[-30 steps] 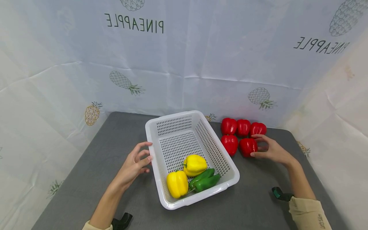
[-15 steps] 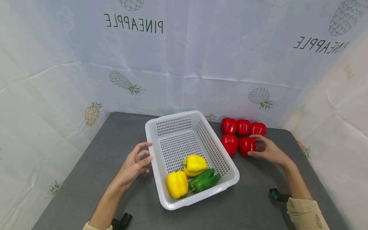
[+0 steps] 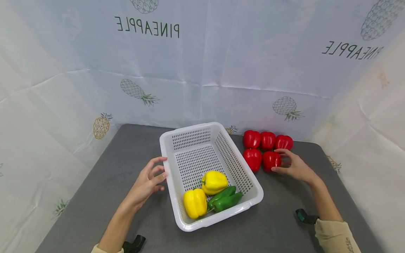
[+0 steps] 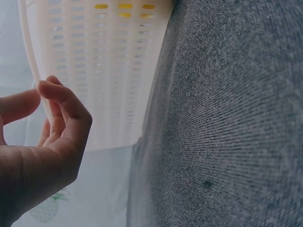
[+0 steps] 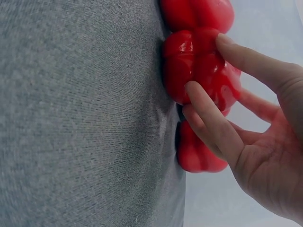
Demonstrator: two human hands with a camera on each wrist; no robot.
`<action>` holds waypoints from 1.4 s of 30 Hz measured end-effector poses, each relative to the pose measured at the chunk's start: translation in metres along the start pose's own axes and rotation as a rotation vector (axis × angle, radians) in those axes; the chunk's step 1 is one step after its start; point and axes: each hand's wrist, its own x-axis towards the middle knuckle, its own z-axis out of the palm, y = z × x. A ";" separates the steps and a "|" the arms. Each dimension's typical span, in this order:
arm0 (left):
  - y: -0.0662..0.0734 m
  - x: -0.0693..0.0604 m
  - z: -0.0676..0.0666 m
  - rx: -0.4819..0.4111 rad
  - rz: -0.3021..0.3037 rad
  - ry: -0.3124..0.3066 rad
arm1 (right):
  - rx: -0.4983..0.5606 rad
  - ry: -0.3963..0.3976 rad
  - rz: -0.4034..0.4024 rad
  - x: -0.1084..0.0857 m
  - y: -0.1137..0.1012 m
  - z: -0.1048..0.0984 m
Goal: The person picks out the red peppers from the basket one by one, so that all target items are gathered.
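My left hand (image 3: 148, 181) is at the left rim of a white perforated basket (image 3: 172, 196); in the left wrist view its thumb and bent fingers (image 4: 66, 101) pinch that rim. Inside the basket, near its front, lie a yellow bell pepper (image 3: 194, 203), a second yellow bell pepper (image 3: 214, 182) and two green peppers (image 3: 227, 201). At the right, my right hand (image 3: 295, 167) holds a red bell pepper (image 3: 271, 161) between thumb and fingers. That pepper rests on the table beside another red bell pepper (image 3: 252, 160). The right wrist view shows fingertips (image 5: 193, 90) against its glossy side.
Behind the held pepper stands a row of red bell peppers: left (image 3: 251, 139), middle (image 3: 268, 140) and right (image 3: 284, 142). The grey table (image 3: 126, 147) ends at a pineapple-print curtain (image 3: 196, 70) at the back and sides.
My right hand has slid the red bell pepper slightly left, up to the neighbouring one, mostly in the first half second. The left hand and basket have stayed in place.
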 end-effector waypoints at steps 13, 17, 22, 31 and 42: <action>0.000 0.002 -0.003 0.007 -0.008 -0.009 | 0.017 -0.007 0.012 -0.001 -0.001 0.001; 0.001 0.003 -0.004 0.007 -0.005 -0.008 | 0.056 -0.009 0.027 -0.003 -0.003 -0.001; 0.003 0.005 -0.005 0.014 0.000 -0.005 | 0.121 0.000 0.024 -0.008 -0.006 -0.007; 0.004 0.006 -0.005 -0.004 0.014 -0.018 | 0.112 0.055 -0.027 -0.020 -0.015 -0.018; 0.011 0.018 -0.012 0.057 0.011 -0.039 | 0.075 0.128 -0.107 -0.026 -0.026 -0.020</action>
